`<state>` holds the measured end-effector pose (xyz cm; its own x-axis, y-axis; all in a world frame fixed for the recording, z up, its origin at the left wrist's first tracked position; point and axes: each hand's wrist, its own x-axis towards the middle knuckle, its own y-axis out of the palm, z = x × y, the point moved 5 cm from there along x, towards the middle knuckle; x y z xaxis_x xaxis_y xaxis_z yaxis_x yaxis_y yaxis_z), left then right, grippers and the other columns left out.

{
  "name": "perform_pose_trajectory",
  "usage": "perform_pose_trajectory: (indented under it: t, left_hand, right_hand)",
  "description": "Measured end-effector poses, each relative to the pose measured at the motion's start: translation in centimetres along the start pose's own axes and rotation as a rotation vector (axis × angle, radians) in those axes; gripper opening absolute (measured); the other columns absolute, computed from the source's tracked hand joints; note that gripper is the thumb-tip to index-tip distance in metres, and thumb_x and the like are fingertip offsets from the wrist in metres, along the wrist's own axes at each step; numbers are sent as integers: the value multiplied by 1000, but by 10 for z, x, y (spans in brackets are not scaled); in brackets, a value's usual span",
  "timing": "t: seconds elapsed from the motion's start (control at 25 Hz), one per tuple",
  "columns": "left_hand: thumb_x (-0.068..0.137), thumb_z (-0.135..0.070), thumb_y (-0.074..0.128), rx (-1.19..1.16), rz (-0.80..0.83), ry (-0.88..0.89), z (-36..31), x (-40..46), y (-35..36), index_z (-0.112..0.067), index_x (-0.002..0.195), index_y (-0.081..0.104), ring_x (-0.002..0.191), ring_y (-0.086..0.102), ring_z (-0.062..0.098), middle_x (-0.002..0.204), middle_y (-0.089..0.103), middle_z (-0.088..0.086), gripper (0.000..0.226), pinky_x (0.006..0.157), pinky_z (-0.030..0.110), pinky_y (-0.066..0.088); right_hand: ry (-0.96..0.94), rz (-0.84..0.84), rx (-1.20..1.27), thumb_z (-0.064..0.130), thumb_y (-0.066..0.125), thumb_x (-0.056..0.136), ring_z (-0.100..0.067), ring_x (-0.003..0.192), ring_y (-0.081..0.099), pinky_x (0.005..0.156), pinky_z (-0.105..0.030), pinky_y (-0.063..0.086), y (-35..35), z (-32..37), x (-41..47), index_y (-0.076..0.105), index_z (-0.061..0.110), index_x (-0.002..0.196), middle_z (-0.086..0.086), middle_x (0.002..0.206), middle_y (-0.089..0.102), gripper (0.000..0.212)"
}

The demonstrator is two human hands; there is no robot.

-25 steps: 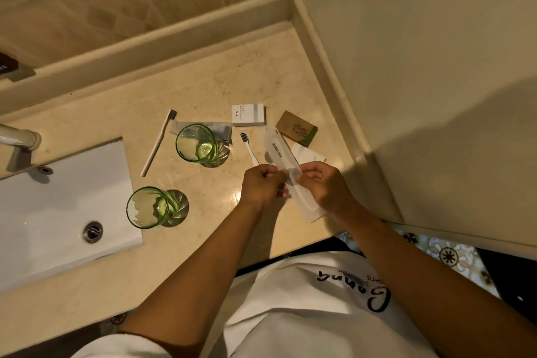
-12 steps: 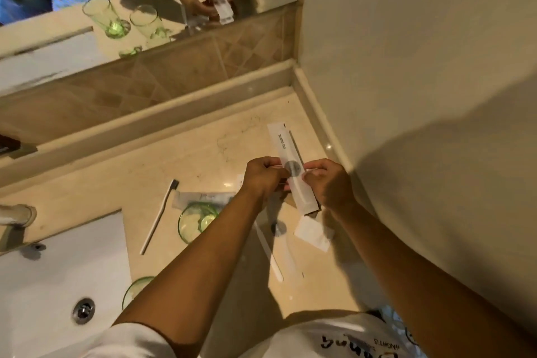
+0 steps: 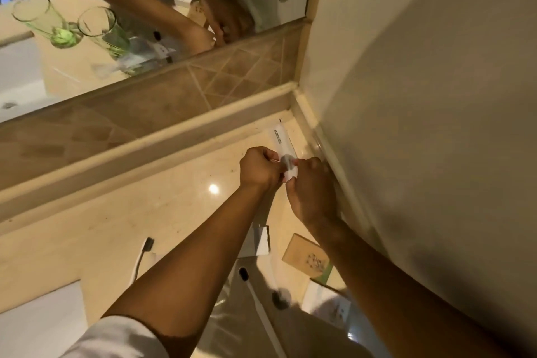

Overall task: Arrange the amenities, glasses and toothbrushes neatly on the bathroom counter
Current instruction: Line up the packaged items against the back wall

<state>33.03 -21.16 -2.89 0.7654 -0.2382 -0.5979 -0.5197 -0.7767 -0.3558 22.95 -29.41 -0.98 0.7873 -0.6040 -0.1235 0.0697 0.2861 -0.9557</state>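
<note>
A long white sachet (image 3: 281,141) with a line of dark print, held up over the far right corner of the counter (image 3: 122,212), close to the side wall (image 3: 421,96) and the low ledge under the mirror. Left hand (image 3: 258,168) curled round its near end, fingers and thumb pinched on the wrapper; right hand (image 3: 309,183) likewise pinched on it from the other side, knuckles nearly touching the left (a small grey round mark visible on the wrapper just between the two grips). Far end of the sachet free, tilted away toward the corner. Nearer, on the counter between the forearms: a small white box (image 3: 261,241), a tan cardboard packet (image 3: 308,256) just beside it to the right, and a white packet (image 3: 325,299) nearer still, partly blurred. One toothbrush (image 3: 255,299) with a dark head and white handle lying lengthways near the lower edge; another toothbrush (image 3: 142,259) to the left of the left forearm, head pointing away. Corner of a white basin (image 3: 37,317) at lower left. Above the tiled backsplash (image 3: 162,96), a mirror (image 3: 87,38) with the reflection of two green-tinted glasses (image 3: 69,26) standing close together (the glasses themselves out of frame), plus both arms. A white sleeve (image 3: 116,337) at the bottom edge.
</note>
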Motion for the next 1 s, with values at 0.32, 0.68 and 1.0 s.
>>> perform_pose_trajectory:
  t: [0.32,0.68,1.0]
  left_hand:
    - [84,-8,76,120,-48,150,-3,7,6,3,82,66,61,69,28,82,72,24,15,53,30,60]
    - [97,-32,59,849,-16,793,-13,-4,11,-17,120,71,130,50,30,136,61,7,31,100,44,49]
    - [95,-35,59,976,45,806,-13,11,17,-19,127,68,139,45,33,143,57,12,36,115,47,36]
  right_hand:
    - [20,74,50,24,62,94,-26,121,50,109,-40,44,13,0,-7,52,14,138,-13,130,55,46]
    - [3,94,14,25,51,91,-24,122,49,98,-36,49,16,-10,-47,47,9,140,-10,138,53,51]
    - [25,167,-36,35,44,97,-30,144,33,117,-42,35,14,-11,-40,33,0,151,-17,156,36,65]
